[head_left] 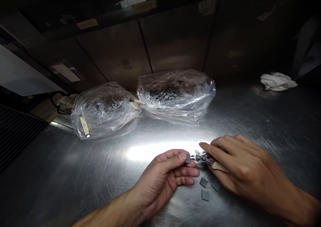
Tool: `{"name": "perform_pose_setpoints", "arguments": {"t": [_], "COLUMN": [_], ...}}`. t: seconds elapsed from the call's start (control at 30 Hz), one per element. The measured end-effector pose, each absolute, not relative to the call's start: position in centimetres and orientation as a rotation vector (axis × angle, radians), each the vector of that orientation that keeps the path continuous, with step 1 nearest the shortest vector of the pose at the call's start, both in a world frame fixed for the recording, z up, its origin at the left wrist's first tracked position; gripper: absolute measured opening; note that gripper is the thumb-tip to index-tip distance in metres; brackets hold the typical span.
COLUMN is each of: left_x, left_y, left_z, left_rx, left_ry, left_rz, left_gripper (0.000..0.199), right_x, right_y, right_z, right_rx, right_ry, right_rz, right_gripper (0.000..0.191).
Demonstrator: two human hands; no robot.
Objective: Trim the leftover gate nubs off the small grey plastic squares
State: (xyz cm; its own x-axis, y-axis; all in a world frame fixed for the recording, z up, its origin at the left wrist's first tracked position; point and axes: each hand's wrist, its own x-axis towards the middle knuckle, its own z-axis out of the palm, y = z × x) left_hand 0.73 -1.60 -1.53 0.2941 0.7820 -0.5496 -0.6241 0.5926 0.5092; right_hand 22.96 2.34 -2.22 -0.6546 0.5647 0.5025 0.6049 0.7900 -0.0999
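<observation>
Steel worktop [82, 173] looks busy. What's the left hand [156, 183] up to?

Pinching a small grey square tile [187, 159] between thumb and fingers [184, 171], with its edge poking out, probably to keep that edge free of the grip.

And the right hand [242, 166]?

Its fingers [218, 146] are wrapped round cream-handled pliers [202, 158], nose just beside the tile. Can't tell if they're actually biting it.

Why are the others down there?

Three loose tiles [203, 182] lie just below the hands, likely kept within easy reach. Two clear plastic bags [175, 93] full of tiles sit farther back, and a white rag [278, 81] is off to the right.
</observation>
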Motion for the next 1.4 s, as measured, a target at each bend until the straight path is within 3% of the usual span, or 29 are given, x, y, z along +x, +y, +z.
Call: {"name": "perform_pose_setpoints", "arguments": {"t": [0.13,0.7,1.4], "left_x": [0.8,1.0,0.9], "left_y": [-1.7,-1.9,-1.8], "left_z": [-1.4,-1.4,-1.3], "left_rx": [0.223,0.224,0.234], "left_ry": [0.88,0.93,0.928], "left_rz": [0.945,0.941,0.931], "left_gripper": [0.017,0.019,0.018], "right_x": [23.0,23.0,23.1], "right_y": [2.4,2.2,2.1], "right_z": [-1.9,-1.1,-1.4], "right_rx": [-0.858,-0.787,-0.772], "right_ry": [-2.455,-2.491,-2.498], "right_rz": [-0.179,-0.435,-0.34], "right_gripper": [0.022,0.023,0.022]}}
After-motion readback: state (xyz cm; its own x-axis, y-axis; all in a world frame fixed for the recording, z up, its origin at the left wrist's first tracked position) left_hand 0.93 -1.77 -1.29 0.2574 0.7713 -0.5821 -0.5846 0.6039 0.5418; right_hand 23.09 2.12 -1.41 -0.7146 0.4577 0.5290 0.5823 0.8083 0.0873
